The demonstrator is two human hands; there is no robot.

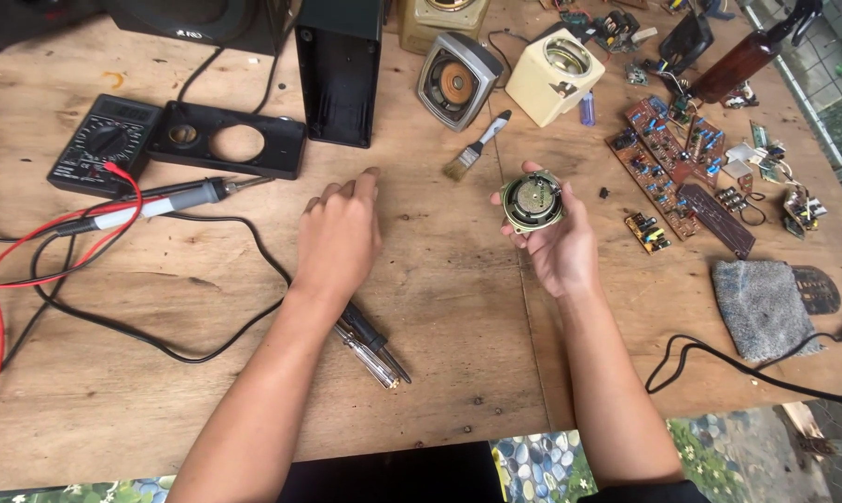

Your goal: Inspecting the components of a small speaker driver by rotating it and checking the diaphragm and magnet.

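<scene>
We cradle a small round speaker [533, 200] in our right hand [561, 244], back turned up for inspection. Left of the speaker, our left hand [339, 233] rests flat and released, steadying on the table [458, 354].

An electronics repair workshop: the worn wooden tabletop [458, 326] carries a multimeter [102, 144], a soldering iron [160, 200], bare circuit boards [668, 154], loose speakers [456, 82] and screwdrivers [374, 346].
</scene>
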